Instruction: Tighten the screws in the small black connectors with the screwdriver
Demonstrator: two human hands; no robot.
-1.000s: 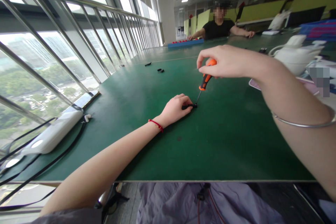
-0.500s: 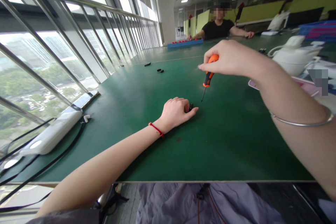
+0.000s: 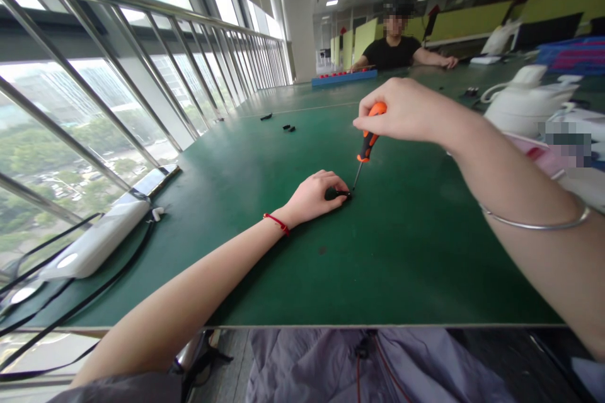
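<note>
My right hand (image 3: 397,110) is closed around the orange and black handle of a screwdriver (image 3: 371,134), held tilted with its shaft pointing down. The tip sits at the right end of a small black part (image 3: 341,194); whether it touches is too small to tell. My left hand (image 3: 316,195) rests on the green tabletop and pinches that part between thumb and fingers. Much of the part is hidden by the fingers, so its exact kind does not show.
Several small black pieces (image 3: 288,128) lie farther back on the table (image 3: 283,283). To the left are a white power strip (image 3: 101,236) with cables and a phone (image 3: 158,181). A white device (image 3: 517,101) stands at right. Across the table a person (image 3: 392,50) sits by a blue rack (image 3: 344,78).
My right hand has brought the screwdriver left and down, its tip now at the black part. My left hand has shifted slightly up and left. The blue rack has slid right.
</note>
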